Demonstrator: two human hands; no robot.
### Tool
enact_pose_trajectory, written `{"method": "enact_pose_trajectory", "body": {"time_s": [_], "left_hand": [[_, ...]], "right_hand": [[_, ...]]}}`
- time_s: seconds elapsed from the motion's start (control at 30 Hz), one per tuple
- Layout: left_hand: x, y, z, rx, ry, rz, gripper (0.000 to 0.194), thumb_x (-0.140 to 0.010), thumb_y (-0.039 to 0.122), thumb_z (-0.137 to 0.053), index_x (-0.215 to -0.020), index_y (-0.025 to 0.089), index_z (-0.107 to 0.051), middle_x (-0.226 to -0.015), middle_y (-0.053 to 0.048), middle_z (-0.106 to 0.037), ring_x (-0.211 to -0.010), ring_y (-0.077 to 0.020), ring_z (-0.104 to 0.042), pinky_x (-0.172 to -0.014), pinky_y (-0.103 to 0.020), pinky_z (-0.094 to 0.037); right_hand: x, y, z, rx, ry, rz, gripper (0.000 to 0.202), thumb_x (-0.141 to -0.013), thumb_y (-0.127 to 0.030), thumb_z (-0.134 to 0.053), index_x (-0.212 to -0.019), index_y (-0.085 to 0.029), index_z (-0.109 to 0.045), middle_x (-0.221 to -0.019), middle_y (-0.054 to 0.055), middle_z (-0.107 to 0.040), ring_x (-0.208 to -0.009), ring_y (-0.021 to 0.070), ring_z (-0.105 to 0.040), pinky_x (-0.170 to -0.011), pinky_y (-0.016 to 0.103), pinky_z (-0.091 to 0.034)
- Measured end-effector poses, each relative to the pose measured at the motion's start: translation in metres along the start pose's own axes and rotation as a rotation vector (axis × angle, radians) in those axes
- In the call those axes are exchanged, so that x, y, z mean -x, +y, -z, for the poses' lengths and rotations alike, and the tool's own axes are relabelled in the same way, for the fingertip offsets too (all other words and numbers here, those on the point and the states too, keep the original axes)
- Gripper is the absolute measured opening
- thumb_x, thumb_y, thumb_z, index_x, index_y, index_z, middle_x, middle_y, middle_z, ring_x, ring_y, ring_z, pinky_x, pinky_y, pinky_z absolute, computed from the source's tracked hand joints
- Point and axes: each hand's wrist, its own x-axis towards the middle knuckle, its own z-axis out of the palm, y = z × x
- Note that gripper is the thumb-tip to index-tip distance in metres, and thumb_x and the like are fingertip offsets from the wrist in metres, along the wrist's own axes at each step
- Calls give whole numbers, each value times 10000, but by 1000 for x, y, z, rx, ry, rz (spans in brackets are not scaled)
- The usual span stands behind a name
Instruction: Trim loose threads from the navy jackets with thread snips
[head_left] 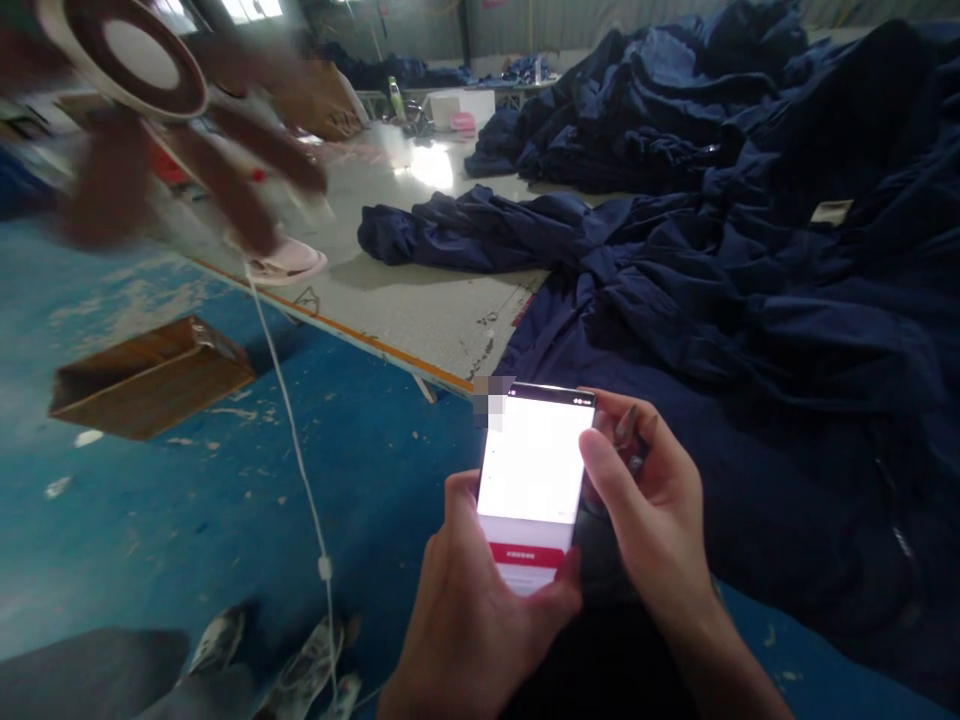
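A phone (531,480) with a bright white screen and a red band near its bottom is upright in front of me. My left hand (484,590) wraps round its lower part, thumb side at the left edge. At the phone's right edge is my right hand (649,490), its thumb against the upper side and its fingers curled behind; small pointed metal tips show between thumb and fingers. Dark blue fabric (712,330) lies behind and to the right of both hands.
A grey table (420,310) with an orange edge runs behind the phone. A blurred fan (142,60) hangs at the upper left, with a white cable (289,400) below. An open cardboard box (150,380) and a person's shoes (304,670) are on the blue floor.
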Motion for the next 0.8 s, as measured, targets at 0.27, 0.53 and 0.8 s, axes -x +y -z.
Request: {"method": "enact_pose_trajectory", "body": {"time_s": [0.27, 0.53, 0.8], "left_hand": [[8, 0, -2, 51, 68, -16, 605, -709, 376, -840, -1151, 219, -458, -960, -85, -766, -769, -264, -772, -634, -327, -609], [9, -10, -4, 78, 79, -49, 636, -729, 397, -876, -1179, 221, -462, -1026, -100, -769, -815, -279, -777, -652, -342, -617], [9, -14, -7, 115, 92, -52, 664, -717, 421, -895, -1190, 224, -473, -1037, -121, -776, -814, -299, -782, -648, -364, -625]], "right_hand": [[3, 10, 1, 7, -46, -10, 131, -969, -307, -693, -1093, -277, -722, -739, -50, -566, -617, 78, -545, -549, 147, -481], [4, 5, 2, 45, -90, -21, 197, -948, -303, -695, -1136, -247, -716, -746, -42, -579, -601, 85, -548, -519, 163, -487], [-1, 4, 1, 100, -111, 62, 345, -858, -200, -750, -1198, -216, -691, -698, -77, -508, -570, 66, -488, -516, 151, -468]]}}
